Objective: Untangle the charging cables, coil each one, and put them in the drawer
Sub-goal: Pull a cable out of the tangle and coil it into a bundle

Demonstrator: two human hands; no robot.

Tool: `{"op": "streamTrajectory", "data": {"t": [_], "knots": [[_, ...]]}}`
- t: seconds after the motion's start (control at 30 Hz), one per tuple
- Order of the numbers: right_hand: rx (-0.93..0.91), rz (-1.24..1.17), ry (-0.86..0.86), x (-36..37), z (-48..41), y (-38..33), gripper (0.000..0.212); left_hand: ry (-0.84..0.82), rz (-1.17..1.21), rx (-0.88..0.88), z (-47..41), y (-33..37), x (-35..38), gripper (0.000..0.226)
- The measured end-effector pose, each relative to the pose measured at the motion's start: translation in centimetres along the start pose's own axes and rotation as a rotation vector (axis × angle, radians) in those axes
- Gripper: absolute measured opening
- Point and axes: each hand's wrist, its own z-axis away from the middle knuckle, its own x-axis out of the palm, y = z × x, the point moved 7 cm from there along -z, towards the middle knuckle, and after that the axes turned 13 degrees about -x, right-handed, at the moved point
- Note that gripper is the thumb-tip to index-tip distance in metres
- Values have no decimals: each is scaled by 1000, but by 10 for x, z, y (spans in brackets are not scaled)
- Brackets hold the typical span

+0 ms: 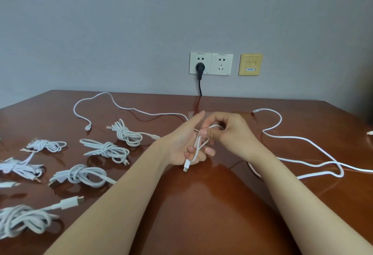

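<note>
While two hands held a white cable (195, 150) over the middle of the table (201, 204), coiled cables (105, 149) lay by its left edge.
The left hand (181, 143) curled its lower fingers round the strand, plug (186, 167) dangling; the right hand (232, 131) pinched its loop; another cable (314, 143) trailed to the right edge.

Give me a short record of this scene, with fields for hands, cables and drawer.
left hand: grips white cable, plug end hanging down
right hand: pinches a loop of the same cable
coiled bundles: at least six, on table, left side
loose cables: one far left, one right
drawer: not in view
</note>
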Motion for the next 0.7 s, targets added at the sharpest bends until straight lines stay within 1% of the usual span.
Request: {"op": "streamTrajectory", "data": {"t": [0.03, 0.07, 0.13, 0.2, 0.27, 0.33, 0.43, 0.53, 0.7], "knots": [[-13, 21, 12, -2, 0, -1, 19, -12, -25, 17, 1, 0, 2, 65], [-22, 53, 15, -2, 0, -2, 18, -19, -77, 36, 1, 0, 4, 64], [-60, 96, 32, -2, 1, -6, 21, -23, -225, 58, 5, 0, 10, 60], [-81, 82, 46, -2, 2, -9, 24, -19, -360, 78, 9, -1, 12, 54], [-89, 157, 6, -3, 2, -6, 16, -16, -425, 95, 11, -2, 11, 47], [-68, 263, -72, -3, 3, 2, 16, -29, -415, 106, 9, -4, 11, 41], [-22, 184, -110, -1, 5, 6, 22, 25, -419, 123, 7, -3, 10, 40], [17, 83, -60, -1, 6, 7, 36, 38, -434, 163, 10, 1, 14, 42], [4, 59, 46, -7, 3, 6, 50, 54, -441, 219, 12, 3, 20, 47]]}}
